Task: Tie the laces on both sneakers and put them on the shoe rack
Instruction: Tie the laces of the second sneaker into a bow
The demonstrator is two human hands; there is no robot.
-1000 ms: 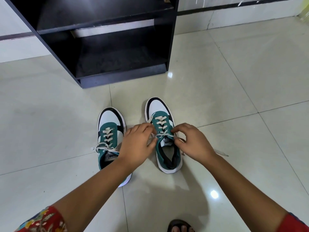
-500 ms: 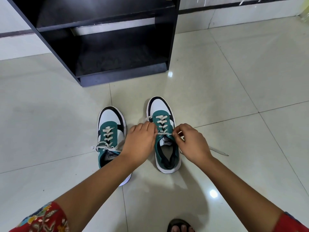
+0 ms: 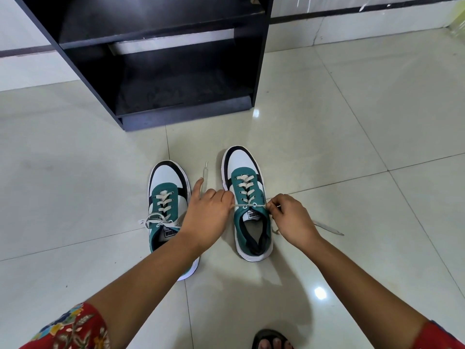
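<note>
Two green, white and black sneakers stand side by side on the floor, toes pointing at the rack. The left sneaker [image 3: 168, 197] has its laces gathered in a loose bow over the tongue. On either side of the right sneaker [image 3: 247, 197], my left hand [image 3: 207, 217] and my right hand [image 3: 292, 219] each pinch one end of its lace [image 3: 247, 204], pulled taut across the top eyelets. One lace tip sticks up past my left hand and the other trails on the floor behind my right hand. The black shoe rack [image 3: 161, 59] stands just beyond, its bottom shelf bare.
Glossy pale floor tiles [image 3: 352, 122] surround the shoes. A white wall with a dark stripe runs behind the rack. A sandalled foot [image 3: 273, 341] shows at the bottom edge, between my forearms.
My hands have drawn apart from over the right sneaker's tongue, pulling the lace ends out to each side so the crossing lies tight. The left sneaker has not moved.
</note>
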